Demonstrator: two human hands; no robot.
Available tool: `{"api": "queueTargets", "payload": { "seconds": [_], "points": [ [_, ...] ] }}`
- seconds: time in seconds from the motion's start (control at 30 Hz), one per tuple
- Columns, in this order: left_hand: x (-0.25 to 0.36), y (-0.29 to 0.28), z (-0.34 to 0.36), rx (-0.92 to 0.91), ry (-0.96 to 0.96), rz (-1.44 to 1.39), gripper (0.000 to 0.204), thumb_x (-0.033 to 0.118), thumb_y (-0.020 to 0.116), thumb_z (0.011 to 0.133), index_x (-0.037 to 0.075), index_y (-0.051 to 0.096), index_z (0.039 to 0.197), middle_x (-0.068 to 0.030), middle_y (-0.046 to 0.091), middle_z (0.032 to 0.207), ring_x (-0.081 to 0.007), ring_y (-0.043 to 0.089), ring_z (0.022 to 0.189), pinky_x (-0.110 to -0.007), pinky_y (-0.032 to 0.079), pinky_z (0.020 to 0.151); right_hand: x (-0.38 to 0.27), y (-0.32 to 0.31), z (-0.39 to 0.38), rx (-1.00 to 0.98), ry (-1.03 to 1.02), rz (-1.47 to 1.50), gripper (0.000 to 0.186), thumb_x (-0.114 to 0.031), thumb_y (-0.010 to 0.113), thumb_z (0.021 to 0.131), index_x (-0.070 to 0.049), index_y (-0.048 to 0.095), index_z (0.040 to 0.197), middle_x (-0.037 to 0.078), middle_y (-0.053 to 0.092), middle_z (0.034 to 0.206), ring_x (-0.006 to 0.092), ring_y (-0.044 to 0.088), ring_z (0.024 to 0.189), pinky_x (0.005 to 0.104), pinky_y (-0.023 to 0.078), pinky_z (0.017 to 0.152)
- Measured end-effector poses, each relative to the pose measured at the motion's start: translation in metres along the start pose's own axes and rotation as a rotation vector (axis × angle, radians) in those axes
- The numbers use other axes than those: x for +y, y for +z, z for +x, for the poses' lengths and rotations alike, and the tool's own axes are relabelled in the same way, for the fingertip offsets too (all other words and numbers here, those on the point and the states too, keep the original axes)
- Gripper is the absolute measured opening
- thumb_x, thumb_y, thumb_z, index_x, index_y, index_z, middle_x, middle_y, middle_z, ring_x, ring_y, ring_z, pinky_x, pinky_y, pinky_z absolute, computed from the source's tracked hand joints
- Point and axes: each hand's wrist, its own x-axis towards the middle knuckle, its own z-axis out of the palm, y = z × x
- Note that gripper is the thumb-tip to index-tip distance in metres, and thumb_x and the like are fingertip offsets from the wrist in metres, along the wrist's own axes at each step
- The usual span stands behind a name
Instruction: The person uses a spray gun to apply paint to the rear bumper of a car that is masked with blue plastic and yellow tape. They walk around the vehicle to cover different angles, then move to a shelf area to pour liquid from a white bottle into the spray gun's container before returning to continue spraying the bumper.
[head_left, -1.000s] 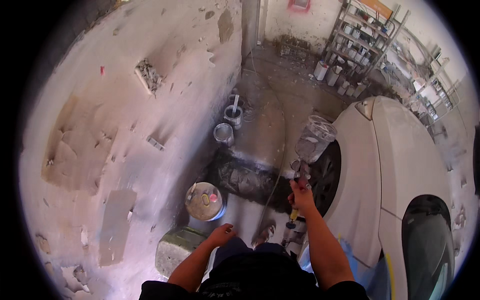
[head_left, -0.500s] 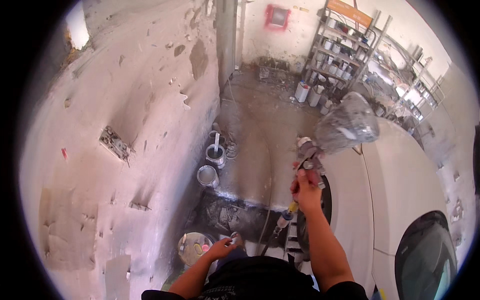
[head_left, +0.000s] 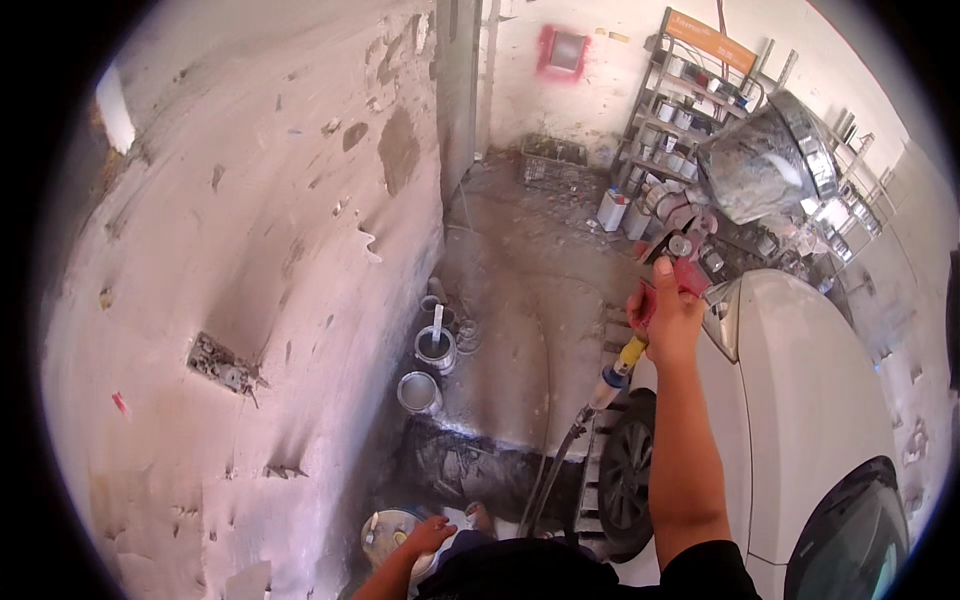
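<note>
A paint spray gun (head_left: 682, 243) with a paint-smeared metal cup (head_left: 750, 170) is gripped in my right hand (head_left: 672, 300), which is raised at the right with its fingers wrapped round the handle. A yellow and blue fitting (head_left: 622, 365) joins the handle's lower end to an air hose (head_left: 560, 465) that hangs toward the floor. The gun is held out beside the white car's (head_left: 800, 380) rounded body. Low down near my waist, my left hand (head_left: 430, 537) hovers with loosely spread fingers and nothing in it. It is nearest to a round tub (head_left: 375, 545) with small things on top.
The car's wheel (head_left: 627, 465) and dark windshield (head_left: 845, 540) lie to the right. A rough plastered wall (head_left: 280, 330) rises on the left. Paint cans (head_left: 419, 393) stand along its foot, one with a stick. At the back is a shelf rack (head_left: 650, 130) of cans.
My right hand has carried the spray gun up and to the right, away from the wheel, and its cup now shows sharper. The left hand has dropped slightly lower.
</note>
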Motion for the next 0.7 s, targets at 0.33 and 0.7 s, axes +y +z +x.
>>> {"api": "queueTargets", "payload": {
  "seconds": [0.33,0.7],
  "points": [
    [0.078,-0.031,0.067,-0.119,0.163,-0.155,0.054,0.032,0.06,0.086,-0.003,0.046,0.126,-0.0175,0.06,0.111,-0.0258,0.059,0.103,-0.034,0.045,0.088,0.101,-0.013,-0.028,-0.093,0.323,-0.188,0.029,-0.035,0.053,0.091,-0.006,0.057,0.087,0.003,0.052,0.056,0.0108,0.051,0.05,0.0256,0.04,0.046],
    [0.345,0.012,0.187,-0.349,0.475,0.059,0.079,0.025,0.073,0.077,0.003,0.027,0.138,-0.0164,0.054,0.118,-0.0223,0.058,0.1,-0.035,0.047,0.084,0.172,-0.031,0.095,-0.184,0.295,0.15,0.05,-0.016,0.059,0.09,-0.011,0.037,0.134,0.002,0.057,0.078,0.0076,0.05,0.056,0.0245,0.044,0.052]
  ]
}}
